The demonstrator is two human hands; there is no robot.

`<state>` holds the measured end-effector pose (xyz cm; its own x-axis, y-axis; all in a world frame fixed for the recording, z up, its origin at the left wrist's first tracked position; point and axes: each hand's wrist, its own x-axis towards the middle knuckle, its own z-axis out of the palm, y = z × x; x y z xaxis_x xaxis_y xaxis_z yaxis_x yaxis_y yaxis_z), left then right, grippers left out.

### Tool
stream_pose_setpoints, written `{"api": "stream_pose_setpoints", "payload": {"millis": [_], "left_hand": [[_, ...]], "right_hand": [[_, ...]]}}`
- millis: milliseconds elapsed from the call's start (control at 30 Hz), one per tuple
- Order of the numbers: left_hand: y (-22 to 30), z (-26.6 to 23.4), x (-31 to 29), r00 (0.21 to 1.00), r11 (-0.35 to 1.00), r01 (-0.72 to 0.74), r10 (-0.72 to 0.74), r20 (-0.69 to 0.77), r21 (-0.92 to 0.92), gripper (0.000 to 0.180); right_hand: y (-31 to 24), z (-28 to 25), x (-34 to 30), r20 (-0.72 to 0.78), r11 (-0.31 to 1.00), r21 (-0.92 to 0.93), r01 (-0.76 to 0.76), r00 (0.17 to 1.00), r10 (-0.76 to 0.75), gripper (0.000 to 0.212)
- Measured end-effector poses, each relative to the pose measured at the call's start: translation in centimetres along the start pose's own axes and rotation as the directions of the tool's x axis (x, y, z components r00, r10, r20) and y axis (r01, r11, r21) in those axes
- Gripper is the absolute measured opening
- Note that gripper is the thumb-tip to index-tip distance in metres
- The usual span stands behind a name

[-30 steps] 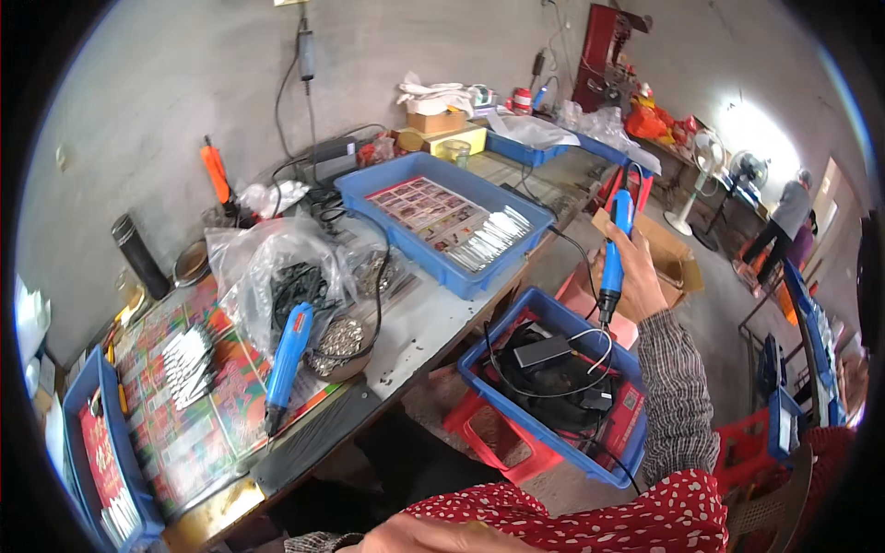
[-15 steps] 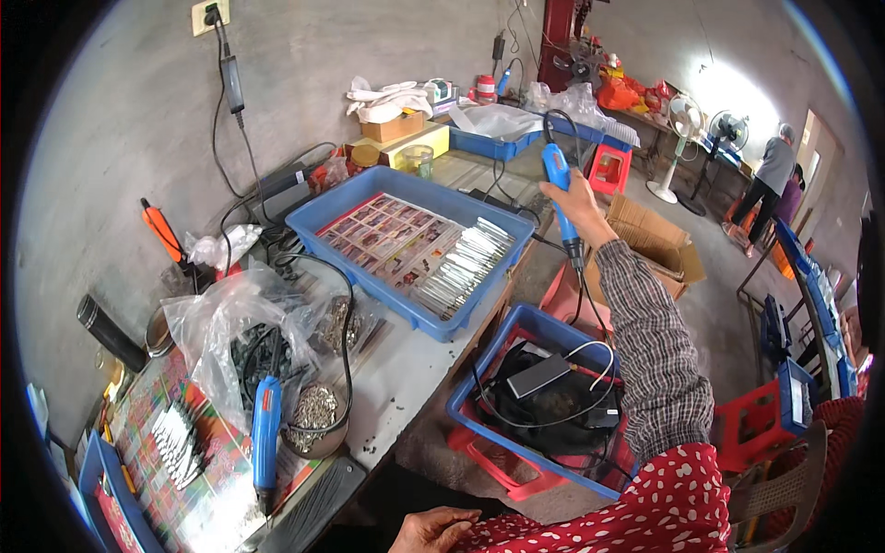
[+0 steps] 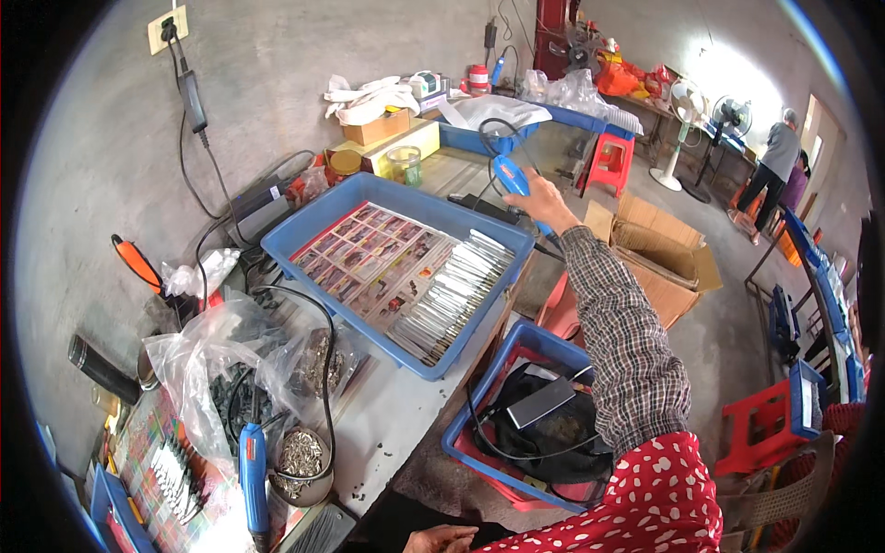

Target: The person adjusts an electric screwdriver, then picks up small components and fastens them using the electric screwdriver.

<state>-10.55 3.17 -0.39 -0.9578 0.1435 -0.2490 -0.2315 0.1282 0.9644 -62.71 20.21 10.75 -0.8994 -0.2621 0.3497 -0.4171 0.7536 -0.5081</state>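
My right hand (image 3: pixel 542 200) is stretched out past the table's far right edge, closed around a blue electric screwdriver (image 3: pixel 510 175) with a black cord. Low at the bottom edge, my left hand (image 3: pixel 441 539) rests near my lap with curled fingers, partly cut off; whether it holds anything is hidden. Left of the right hand stands a blue tray (image 3: pixel 304 278) with a printed sheet and a row of slim white-and-silver rods (image 3: pixel 461 290). Another blue electric screwdriver (image 3: pixel 253 475) stands at the table's near side, beside a bowl of small metal parts (image 3: pixel 300 453).
Clear plastic bags (image 3: pixel 217 355) and a bundle of dark-tipped parts (image 3: pixel 177 479) lie on the left. Below the right arm, a blue crate (image 3: pixel 458 441) holds a black adapter (image 3: pixel 541 403) and cables. Beyond are a cardboard box (image 3: pixel 654 235), a red stool (image 3: pixel 608 164), fans and two people.
My right hand has moved left and a little lower with the electric screwdriver, toward the tray's far right corner. The whole view has shifted slightly. My left hand stays low.
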Motion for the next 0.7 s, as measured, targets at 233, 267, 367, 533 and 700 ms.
{"api": "stream_pose_setpoints", "payload": {"millis": [233,267,367,533,700], "left_hand": [[0.8,-0.2,1.3,0.999,0.995,0.028,-0.031,0.029,0.097,0.023],[0.1,-0.2,1.3,0.999,0.995,0.032,-0.034,0.026,0.098,0.023],[-1.4,0.1,1.6,0.999,0.990,-0.033,0.033,0.003,0.135,0.022],[-3.0,0.8,2.0,0.995,0.953,0.041,-0.066,-0.072,-0.299,0.021],[-2.3,0.2,2.3,0.998,0.980,-0.047,0.053,-0.026,0.192,0.021]], "right_hand": [[0.1,1.6,0.3,0.139,0.966,0.079,0.245,0.957,-0.254,0.063],[0.0,1.9,0.3,0.138,0.969,0.033,0.247,0.959,-0.249,0.060],[0.2,2.0,0.8,0.197,0.945,-0.044,0.323,0.930,-0.309,0.055],[-0.5,2.8,1.3,0.247,0.920,-0.240,0.310,0.936,-0.251,0.053],[-1.3,3.3,1.5,0.197,0.882,-0.390,0.263,0.960,-0.199,0.055]]}}
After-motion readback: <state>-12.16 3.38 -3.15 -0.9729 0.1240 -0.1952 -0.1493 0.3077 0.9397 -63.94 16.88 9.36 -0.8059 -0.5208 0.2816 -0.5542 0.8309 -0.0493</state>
